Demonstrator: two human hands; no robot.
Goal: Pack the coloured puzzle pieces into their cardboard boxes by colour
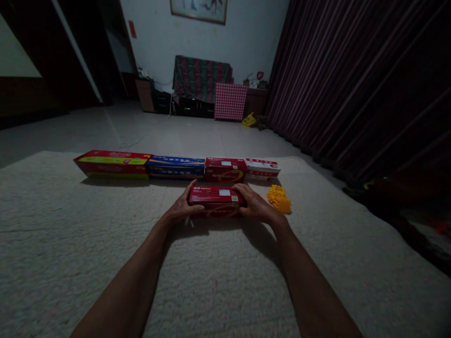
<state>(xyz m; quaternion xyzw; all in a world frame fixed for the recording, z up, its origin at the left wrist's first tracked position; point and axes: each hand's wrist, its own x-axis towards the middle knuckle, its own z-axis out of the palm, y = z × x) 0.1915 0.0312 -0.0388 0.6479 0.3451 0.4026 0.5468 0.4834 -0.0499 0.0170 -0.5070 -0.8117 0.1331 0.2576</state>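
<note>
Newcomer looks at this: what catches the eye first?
Probably the red box near the center, between the left hand and right hand. Then the bright yellow clump to its right on the pale mat, and the row of four boxes behind.

Red box (214,198): oblong, closed, sl. glossy. Top face red w/ white print, white label rt. of ctr., small pale/yellow patch nr. front rt. corner. Front face darker, w/ gold curve + lettering, too dim to read. Pose: approx. level, long axis L–R, clasped both ends. Loc.: above/on pale mat (214,277), just nearer than box row (177,168); base contact unclear.
</note>
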